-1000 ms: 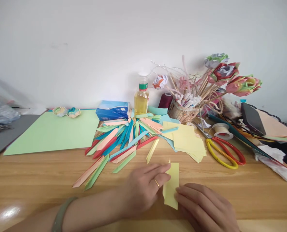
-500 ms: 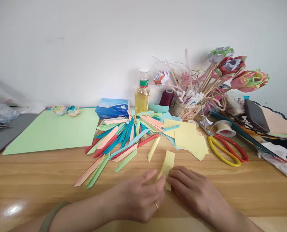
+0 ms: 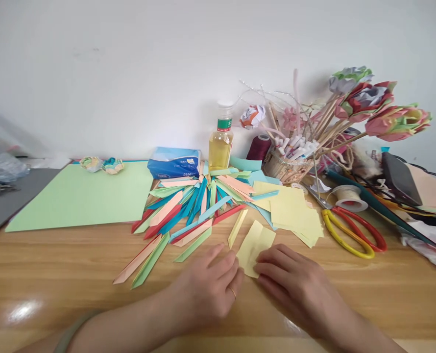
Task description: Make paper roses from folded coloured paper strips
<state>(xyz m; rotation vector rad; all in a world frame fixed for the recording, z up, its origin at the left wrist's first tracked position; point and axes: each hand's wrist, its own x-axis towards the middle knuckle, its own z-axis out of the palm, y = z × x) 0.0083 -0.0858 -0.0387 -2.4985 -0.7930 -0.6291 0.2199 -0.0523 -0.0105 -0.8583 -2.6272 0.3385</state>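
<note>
The yellow sheet (image 3: 255, 242) lies at the near side of the table (image 3: 74, 279), between both hands, probably to steady its edges. The right hand (image 3: 295, 279) bunches its fingers on the right side; the left hand (image 3: 216, 282) curls at the left. Whether either pinches, I cannot tell. Folded strips (image 3: 197, 200) lie farther left, perhaps leaving room.

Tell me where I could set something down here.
Bare table shows between the green sheet and left forearm, left of the folded strips, and right of the right hand, in front of the scissors. The back is crowded from the tissue pack to the paper flowers.
</note>
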